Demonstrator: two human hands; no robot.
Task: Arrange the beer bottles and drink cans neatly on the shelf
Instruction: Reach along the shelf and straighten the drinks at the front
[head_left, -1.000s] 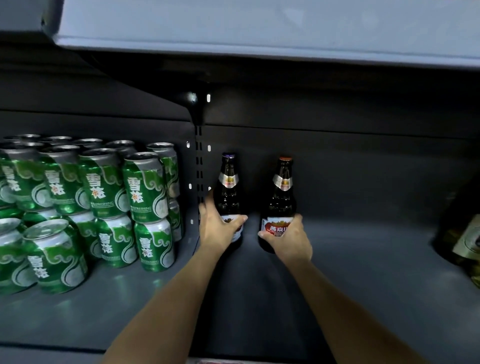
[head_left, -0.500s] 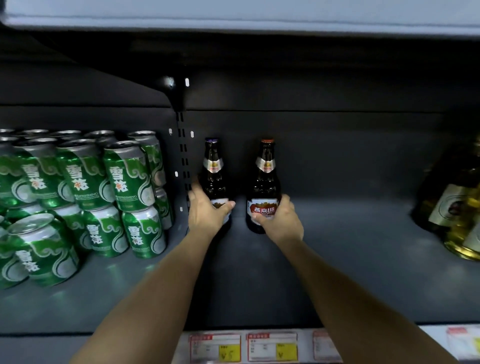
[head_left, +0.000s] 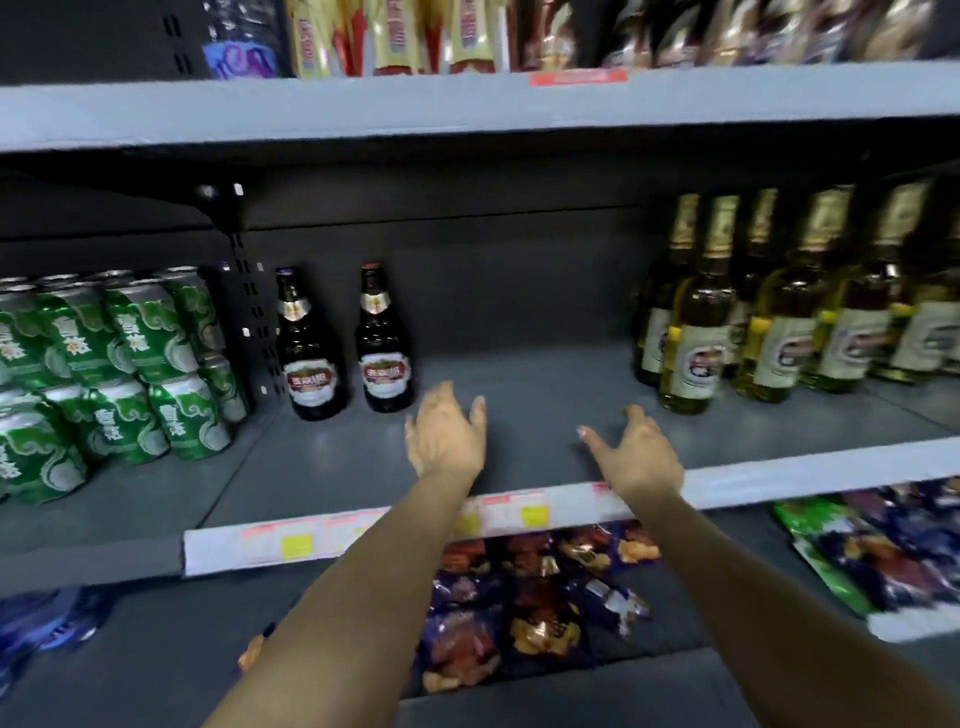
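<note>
Two dark brown beer bottles stand upright side by side at the back left of the grey shelf (head_left: 545, 395): the left bottle (head_left: 307, 353) and the right bottle (head_left: 383, 348). Stacked green drink cans (head_left: 130, 364) fill the shelf section to their left. My left hand (head_left: 447, 436) hovers open over the shelf, just right of and in front of the bottles, holding nothing. My right hand (head_left: 636, 457) is open too, farther right near the shelf's front edge.
Several pale yellow-green bottles (head_left: 769, 322) stand in rows at the right of the shelf. A price-label strip (head_left: 363, 530) runs along the shelf front. Snack bags (head_left: 530, 613) lie on the shelf below. Packaged goods (head_left: 415, 36) line the shelf above.
Both hands have let go of the two dark bottles and pulled back toward me and to the right. The view has drawn back, showing more of the shelves.
</note>
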